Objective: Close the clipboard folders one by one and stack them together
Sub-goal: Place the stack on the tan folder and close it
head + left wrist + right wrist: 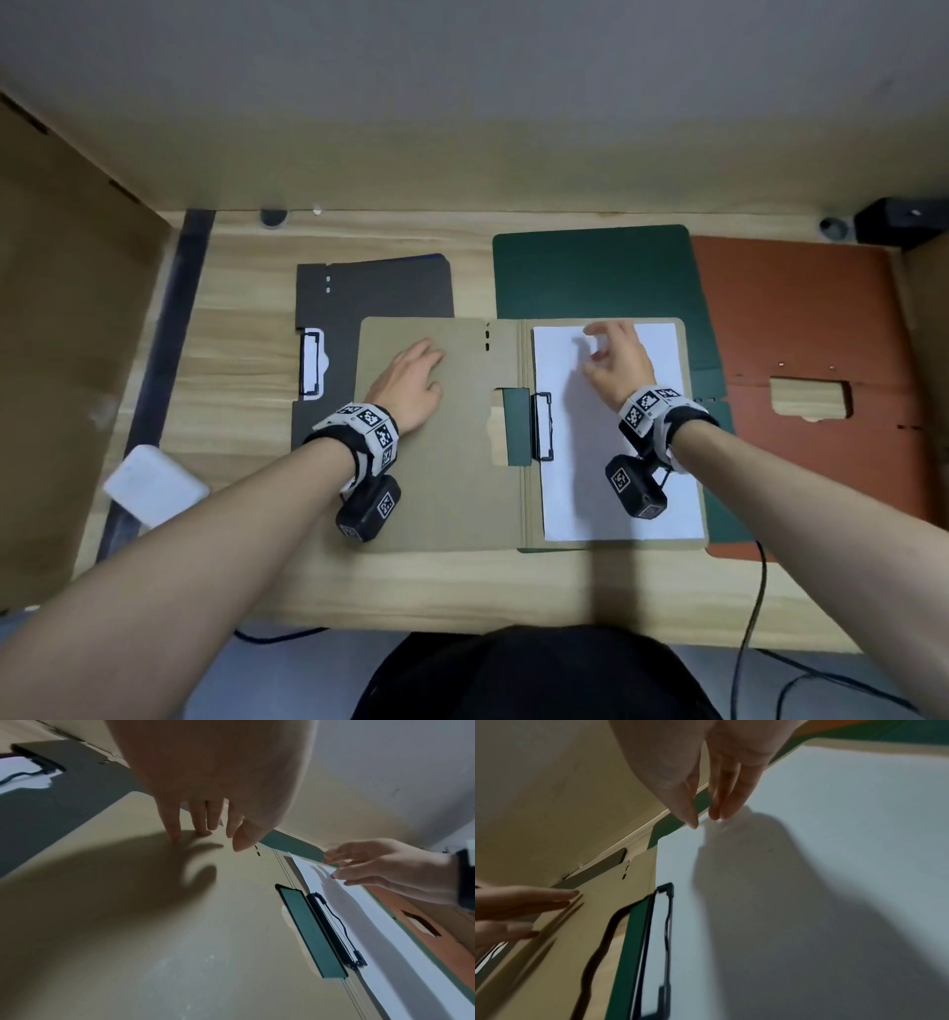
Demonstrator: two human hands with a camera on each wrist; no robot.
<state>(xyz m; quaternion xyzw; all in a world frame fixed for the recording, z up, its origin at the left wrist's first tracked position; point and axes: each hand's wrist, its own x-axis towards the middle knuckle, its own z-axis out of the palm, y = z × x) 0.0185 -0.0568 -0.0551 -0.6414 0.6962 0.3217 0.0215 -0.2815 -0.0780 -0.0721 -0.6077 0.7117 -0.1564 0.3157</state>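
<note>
A tan clipboard folder [447, 488] lies open in the middle of the wooden table [241, 339]. My left hand [416, 375] rests flat on its left flap [128, 923], fingers straight. White paper [590, 478] sits under the black clip [543, 426] on its right half. My right hand [611, 349] hovers just over the paper's far end [808, 821] with fingers loosely curled, holding nothing. A dark grey folder [380, 293] lies partly under the tan one at the left. A green folder [590, 272] lies beneath it at the right. An open red-brown folder [801, 318] is furthest right.
A white flat device [154, 485] sits near the table's front left edge. A black box [898, 221] stands at the back right corner. Cardboard panels [67, 308] wall in the left side. A black cable [752, 616] hangs off the front edge at the right.
</note>
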